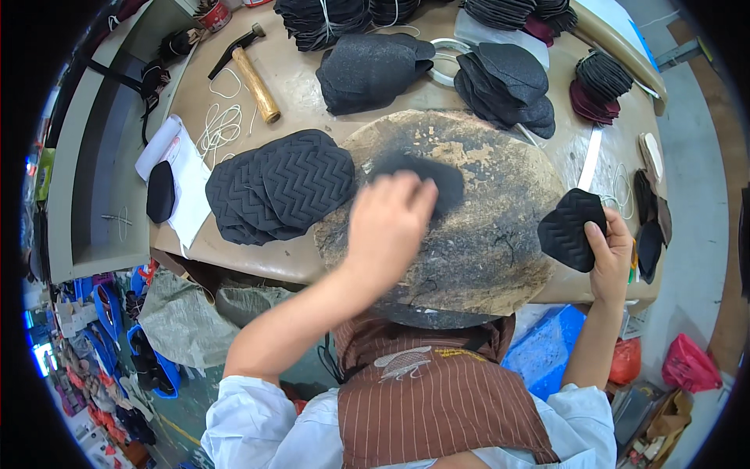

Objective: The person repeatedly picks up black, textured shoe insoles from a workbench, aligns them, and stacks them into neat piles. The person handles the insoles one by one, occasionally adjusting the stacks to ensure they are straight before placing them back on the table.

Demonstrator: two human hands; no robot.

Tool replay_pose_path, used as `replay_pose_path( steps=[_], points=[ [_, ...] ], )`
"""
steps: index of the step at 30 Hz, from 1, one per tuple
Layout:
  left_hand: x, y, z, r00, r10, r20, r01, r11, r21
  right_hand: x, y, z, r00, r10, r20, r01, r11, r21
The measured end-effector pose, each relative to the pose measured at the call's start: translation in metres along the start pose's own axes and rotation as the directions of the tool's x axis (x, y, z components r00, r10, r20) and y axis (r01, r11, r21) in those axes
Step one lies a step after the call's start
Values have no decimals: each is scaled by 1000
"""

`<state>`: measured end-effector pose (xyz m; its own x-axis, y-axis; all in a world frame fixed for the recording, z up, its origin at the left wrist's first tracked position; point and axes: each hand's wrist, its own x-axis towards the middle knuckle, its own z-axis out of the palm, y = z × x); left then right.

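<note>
My left hand point(391, 215) is over the stained round board point(484, 273), its curled fingers on a smooth black cut piece point(447, 186). Both hand and piece are smeared by motion, and part of the piece is hidden under the fingers. Beyond the board's right edge, my right hand point(611, 250) pinches a black zigzag-quilted piece point(569, 234) between thumb and fingers, holding it up at a tilt. Left of the board lies an overlapping fanned pile of similar zigzag-quilted pieces point(305, 180).
Behind the board sit stacks of smooth black pieces point(367, 72) and a white tape roll point(447, 66). A wooden-handled hammer point(256, 86) and loose white cord point(219, 129) lie far left. A dark-red and black stack point(598, 82) stands far right. White paper point(183, 191) hangs near the left edge.
</note>
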<state>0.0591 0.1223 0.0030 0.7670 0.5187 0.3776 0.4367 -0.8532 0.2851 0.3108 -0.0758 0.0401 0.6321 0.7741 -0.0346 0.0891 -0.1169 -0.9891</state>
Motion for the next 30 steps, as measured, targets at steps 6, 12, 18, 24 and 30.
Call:
replay_pose_path(
  steps=[6, 12, 18, 24, 30],
  points=[
    [37, 12, -25, 965, 5, -264, -36, 993, -112, -6, 0, 2, 1000, -12, 18, 9, 986, 169],
    [-61, 67, -23, 944, 194, 266, -85, 925, -371, -8, -4, 0, 766, -142, 627, -67, 952, 298],
    [-59, 48, -18, 941, 191, 279, -137, 970, -202, 7, -8, 81, 383, -220, 897, 333, 939, 88],
    [-69, 63, -14, 949, -35, 312, 34, 999, 10, -26, 0, 58, 628, 80, 774, 189, 949, -251],
    [-63, 66, -11, 956, -43, 290, 32, 999, 42, -15, -3, 29, 721, 209, 660, -180, 977, -113]
  ],
)
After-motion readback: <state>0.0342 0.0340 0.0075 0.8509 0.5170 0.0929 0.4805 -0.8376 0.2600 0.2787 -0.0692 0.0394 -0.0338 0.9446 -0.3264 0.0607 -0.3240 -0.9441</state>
